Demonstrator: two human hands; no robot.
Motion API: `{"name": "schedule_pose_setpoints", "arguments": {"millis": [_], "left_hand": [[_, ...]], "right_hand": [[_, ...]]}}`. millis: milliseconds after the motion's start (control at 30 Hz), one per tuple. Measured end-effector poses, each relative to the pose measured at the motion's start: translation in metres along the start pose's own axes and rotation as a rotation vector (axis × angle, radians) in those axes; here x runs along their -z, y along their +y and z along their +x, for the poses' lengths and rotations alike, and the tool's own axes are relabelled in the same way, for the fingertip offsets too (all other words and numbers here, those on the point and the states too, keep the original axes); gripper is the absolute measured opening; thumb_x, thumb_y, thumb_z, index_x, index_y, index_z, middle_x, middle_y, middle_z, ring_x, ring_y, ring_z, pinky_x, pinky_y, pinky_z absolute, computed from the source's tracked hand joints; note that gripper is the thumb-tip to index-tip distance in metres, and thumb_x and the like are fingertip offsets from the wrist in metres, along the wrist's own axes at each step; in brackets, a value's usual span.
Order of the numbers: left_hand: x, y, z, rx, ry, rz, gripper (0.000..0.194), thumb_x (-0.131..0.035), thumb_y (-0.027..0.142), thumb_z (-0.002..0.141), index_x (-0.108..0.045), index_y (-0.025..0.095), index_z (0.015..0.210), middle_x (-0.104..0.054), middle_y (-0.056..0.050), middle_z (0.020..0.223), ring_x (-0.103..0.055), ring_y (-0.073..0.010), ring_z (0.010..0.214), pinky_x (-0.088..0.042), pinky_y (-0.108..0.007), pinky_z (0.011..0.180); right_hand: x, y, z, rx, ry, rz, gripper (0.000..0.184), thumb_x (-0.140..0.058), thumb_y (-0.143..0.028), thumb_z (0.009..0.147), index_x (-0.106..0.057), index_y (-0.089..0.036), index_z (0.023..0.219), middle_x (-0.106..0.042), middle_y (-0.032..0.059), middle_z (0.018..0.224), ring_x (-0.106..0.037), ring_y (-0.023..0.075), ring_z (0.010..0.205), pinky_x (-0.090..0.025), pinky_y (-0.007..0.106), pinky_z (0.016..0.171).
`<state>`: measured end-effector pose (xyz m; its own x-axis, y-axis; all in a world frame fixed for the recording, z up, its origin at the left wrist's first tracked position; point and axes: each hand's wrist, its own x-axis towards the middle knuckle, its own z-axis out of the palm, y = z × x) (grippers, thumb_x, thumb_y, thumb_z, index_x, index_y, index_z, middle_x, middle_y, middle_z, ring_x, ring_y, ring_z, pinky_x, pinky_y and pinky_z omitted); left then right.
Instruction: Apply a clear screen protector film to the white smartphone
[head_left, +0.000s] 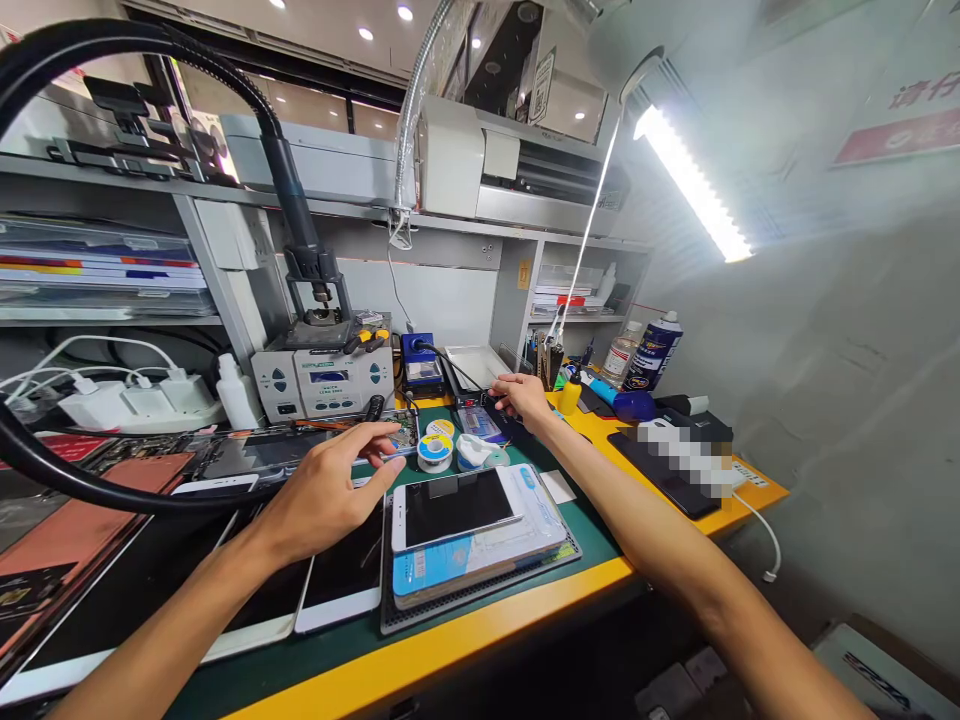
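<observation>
My left hand (326, 490) hovers above the phones and tablets on the left, fingers apart and nothing in them. Beside it a white phone (454, 508) with a dark screen lies on a blue and white box (480, 555). My right hand (523, 398) reaches to the back of the bench with its fingers pinched together. A black cord (454, 362) runs from the blue soldering station (422, 362) to these fingers. Anything further inside the pinch is hidden. Between the hands stand a solder spool (435, 450) and a white crumpled wipe (476, 450).
A grey rework station (326, 385) stands behind my left hand, and a thick black hose (135, 497) loops across the left. To the right are a yellow bottle (569, 395), a spray can (655, 352) and a black pad (664, 475). A bright lamp (694, 185) hangs above.
</observation>
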<state>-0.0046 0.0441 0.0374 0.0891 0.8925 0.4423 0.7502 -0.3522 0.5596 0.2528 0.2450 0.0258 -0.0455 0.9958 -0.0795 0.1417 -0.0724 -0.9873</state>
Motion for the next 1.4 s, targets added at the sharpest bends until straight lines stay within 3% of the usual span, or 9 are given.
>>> {"name": "schedule_pose_setpoints", "arguments": {"millis": [267,467,567,767,867,1200,1400], "left_hand": [[-0.001,-0.003,-0.002,-0.026,0.007,0.024,0.05,-0.058,0.057,0.093,-0.066,0.02,0.125,-0.077,-0.009,0.104,-0.073,-0.0256,0.094,-0.06,-0.032,0.067],[-0.003,-0.005,-0.002,-0.02,-0.007,0.034,0.049,-0.058,0.057,0.094,-0.065,0.021,0.126,-0.077,-0.008,0.103,-0.073,-0.0255,0.096,-0.057,-0.03,0.063],[-0.003,-0.006,-0.001,-0.019,-0.005,0.041,0.049,-0.058,0.057,0.094,-0.065,0.021,0.126,-0.076,-0.008,0.105,-0.072,-0.0251,0.096,-0.058,-0.031,0.067],[-0.002,-0.003,-0.002,-0.024,-0.026,0.057,0.048,-0.056,0.057,0.095,-0.066,0.022,0.126,-0.076,-0.007,0.105,-0.072,-0.0255,0.096,-0.058,-0.032,0.072],[-0.002,-0.002,-0.002,-0.03,-0.041,0.06,0.048,-0.056,0.057,0.095,-0.065,0.023,0.127,-0.075,-0.007,0.109,-0.072,-0.0254,0.098,-0.057,-0.031,0.071],[-0.006,-0.003,-0.003,-0.083,-0.049,0.075,0.044,-0.054,0.055,0.097,-0.066,0.023,0.123,-0.074,-0.007,0.107,-0.071,-0.0244,0.095,-0.058,-0.035,0.083],[-0.006,-0.003,-0.005,-0.091,-0.065,0.064,0.041,-0.054,0.053,0.098,-0.066,0.023,0.123,-0.073,-0.007,0.108,-0.07,-0.0241,0.095,-0.057,-0.031,0.07]], "right_hand": [[0.001,0.002,0.001,0.031,-0.059,-0.044,0.038,-0.066,-0.037,0.1,-0.062,-0.017,0.132,-0.065,0.0112,0.131,-0.068,0.025,0.11,-0.059,0.047,0.092],[0.001,0.004,0.005,0.071,-0.051,-0.134,0.037,-0.066,-0.037,0.099,-0.063,-0.017,0.131,-0.065,0.011,0.131,-0.068,0.0248,0.11,-0.06,0.046,0.092],[0.013,0.0,0.01,0.113,0.046,-0.219,0.037,-0.066,-0.037,0.099,-0.063,-0.017,0.131,-0.065,0.0109,0.131,-0.068,0.0248,0.11,-0.06,0.046,0.091],[0.056,-0.006,0.017,0.209,0.365,-0.478,0.034,-0.065,-0.037,0.1,-0.064,-0.019,0.13,-0.065,0.0108,0.134,-0.067,0.0248,0.112,-0.059,0.046,0.094],[0.063,-0.005,0.018,0.238,0.44,-0.612,0.034,-0.064,-0.037,0.101,-0.064,-0.019,0.13,-0.065,0.0108,0.133,-0.067,0.0246,0.112,-0.059,0.046,0.094],[0.044,-0.001,0.022,0.321,0.473,-0.894,0.033,-0.064,-0.037,0.101,-0.064,-0.02,0.129,-0.065,0.0109,0.133,-0.067,0.0244,0.112,-0.058,0.046,0.095],[0.039,0.001,0.027,0.301,0.445,-0.945,0.034,-0.065,-0.037,0.101,-0.064,-0.019,0.13,-0.065,0.0111,0.132,-0.067,0.0244,0.111,-0.059,0.046,0.094]]}}
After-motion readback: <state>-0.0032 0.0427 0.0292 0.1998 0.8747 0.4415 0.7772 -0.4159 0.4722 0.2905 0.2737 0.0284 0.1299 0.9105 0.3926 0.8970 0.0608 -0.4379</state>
